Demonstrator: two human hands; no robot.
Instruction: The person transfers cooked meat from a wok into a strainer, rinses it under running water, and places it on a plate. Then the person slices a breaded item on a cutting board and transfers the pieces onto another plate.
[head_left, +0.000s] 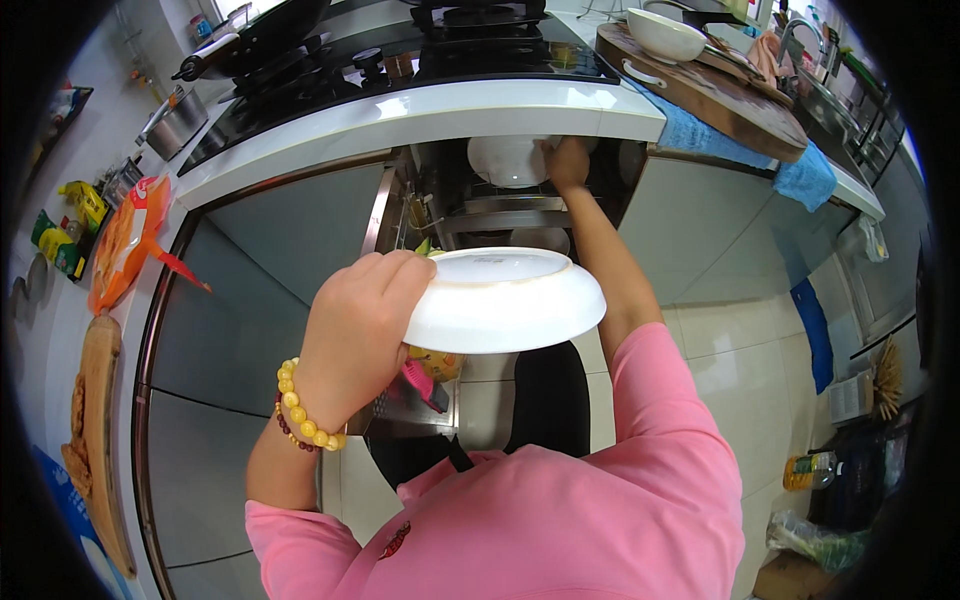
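Note:
My left hand (364, 330) grips a white ceramic plate (510, 304) by its left edge. The plate is tilted, with its underside and foot ring towards me. Forward of it, my right hand (568, 163) reaches into the cupboard under the hob and touches the right side of a large white bowl (506, 160). Its fingertips are partly hidden at the bowl's rim. The bowl sits on a metal wire rack (514, 204) inside the dark cupboard. Lower down, another round dish (540, 240) shows partly behind the plate.
A pulled-out metal drawer (379, 405) stands at my left, holding a pink-handled brush (424, 382). Above the cupboard runs the white counter edge (427, 109) with a black gas hob (480, 56). A thick wooden chopping board (705, 90) carrying a white pan (666, 36) lies right.

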